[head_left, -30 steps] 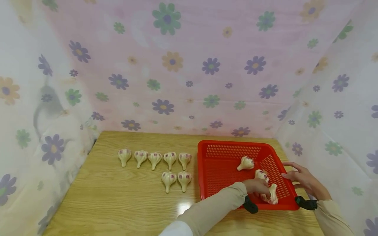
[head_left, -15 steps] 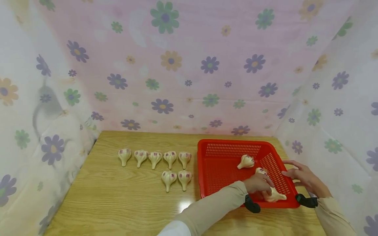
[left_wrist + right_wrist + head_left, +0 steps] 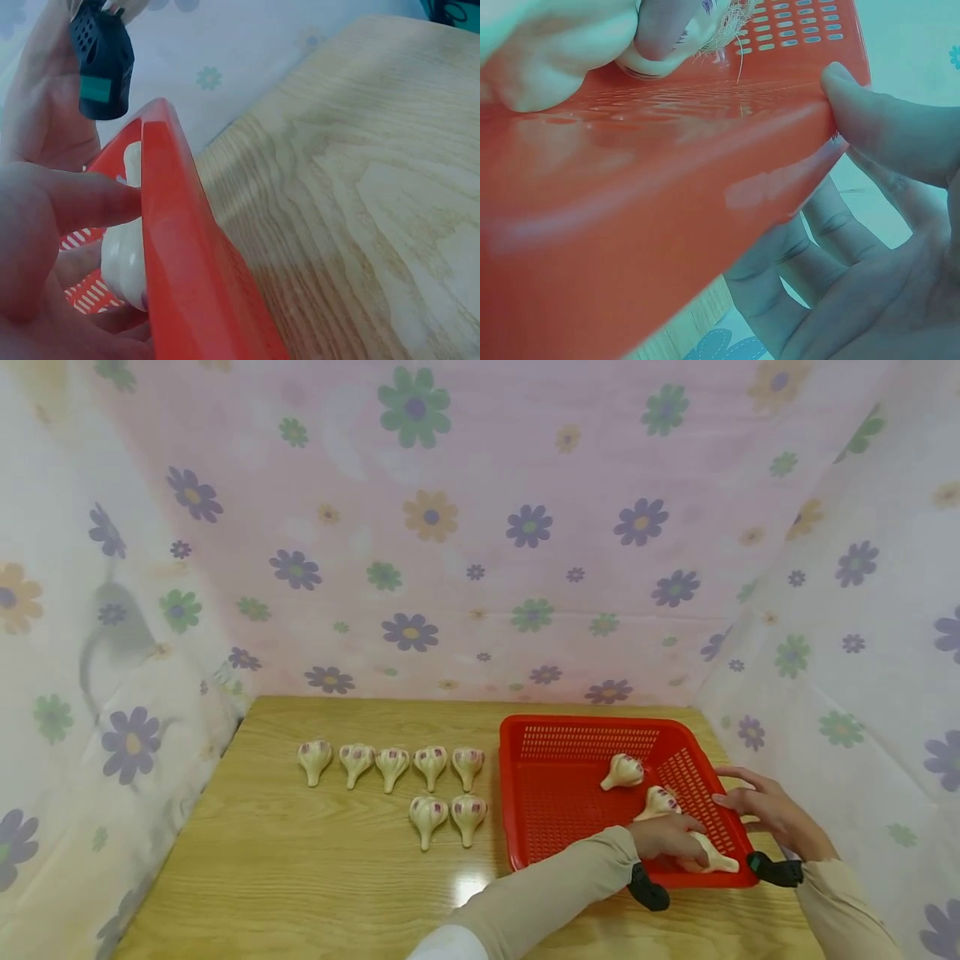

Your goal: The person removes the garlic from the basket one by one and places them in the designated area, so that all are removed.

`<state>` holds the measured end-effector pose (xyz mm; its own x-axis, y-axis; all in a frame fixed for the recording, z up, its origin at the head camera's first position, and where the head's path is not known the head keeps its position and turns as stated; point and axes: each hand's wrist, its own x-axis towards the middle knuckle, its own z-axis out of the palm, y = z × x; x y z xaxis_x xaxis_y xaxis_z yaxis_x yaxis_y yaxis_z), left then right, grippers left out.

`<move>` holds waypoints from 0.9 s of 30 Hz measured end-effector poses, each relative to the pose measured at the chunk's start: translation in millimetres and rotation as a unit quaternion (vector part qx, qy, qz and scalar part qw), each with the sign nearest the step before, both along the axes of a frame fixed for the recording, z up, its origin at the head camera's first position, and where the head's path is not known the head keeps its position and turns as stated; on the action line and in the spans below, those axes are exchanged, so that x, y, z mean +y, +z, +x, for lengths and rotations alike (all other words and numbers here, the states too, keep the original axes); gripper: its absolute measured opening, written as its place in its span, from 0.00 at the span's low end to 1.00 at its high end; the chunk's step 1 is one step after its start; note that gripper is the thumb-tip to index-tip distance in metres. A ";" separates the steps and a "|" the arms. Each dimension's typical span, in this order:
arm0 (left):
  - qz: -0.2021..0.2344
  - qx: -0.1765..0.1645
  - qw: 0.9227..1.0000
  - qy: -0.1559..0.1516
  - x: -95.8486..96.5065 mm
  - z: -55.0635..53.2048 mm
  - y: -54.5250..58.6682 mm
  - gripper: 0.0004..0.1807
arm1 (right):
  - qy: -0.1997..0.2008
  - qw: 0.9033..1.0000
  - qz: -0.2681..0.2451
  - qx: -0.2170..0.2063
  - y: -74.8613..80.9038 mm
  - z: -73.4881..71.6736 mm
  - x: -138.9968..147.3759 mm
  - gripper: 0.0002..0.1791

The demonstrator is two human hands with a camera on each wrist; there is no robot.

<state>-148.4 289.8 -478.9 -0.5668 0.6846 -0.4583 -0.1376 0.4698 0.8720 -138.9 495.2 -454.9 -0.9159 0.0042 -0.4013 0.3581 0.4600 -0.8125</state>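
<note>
In the head view, my left hand (image 3: 670,842) reaches into a red plastic basket (image 3: 509,802) and grips a garlic bulb (image 3: 720,861), its stem toward the basket's near right corner. The left wrist view shows the thumb by the basket wall and fingers around that bulb (image 3: 124,262). Two more garlic bulbs lie inside the basket, one beside my left hand (image 3: 660,802) and one farther back (image 3: 622,772). My right hand (image 3: 780,817) holds the basket's right side. In the right wrist view its thumb (image 3: 885,127) presses the rim while the fingers lie outside, below it.
Left of the basket, several garlic bulbs stand in a back row (image 3: 392,767), stems toward me. Two more bulbs (image 3: 448,817) form a nearer row at its right end. Flowered cloth (image 3: 480,527) encloses the wooden table (image 3: 315,877) at the back and sides.
The garlic bulb under my left hand has turned, its stem swinging from pointing away to pointing right. My left hand has shifted slightly right, uncovering more of the neighbouring bulb. The right hand stays put.
</note>
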 end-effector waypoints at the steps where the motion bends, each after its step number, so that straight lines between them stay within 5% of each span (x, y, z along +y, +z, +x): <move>1: 0.001 -0.005 1.000 -0.007 -0.5 1.0 1.0 0.25 | -0.001 1.000 0.001 -0.001 -0.5 0.6 -0.1 0.38; 11: 0.048 0.022 0.999 0.001 -16.5 5.5 12.4 0.14 | 0.000 1.000 0.001 0.001 -2.7 1.5 -1.9 0.38; 18: 0.079 0.013 0.997 -0.018 -35.5 -6.9 18.3 0.15 | 0.003 1.000 0.009 -0.002 -5.9 -0.1 -4.8 0.40; 27: 0.128 0.034 0.991 -0.035 -68.7 -14.3 43.1 0.15 | 0.002 1.000 0.012 0.004 -1.2 2.5 0.1 0.41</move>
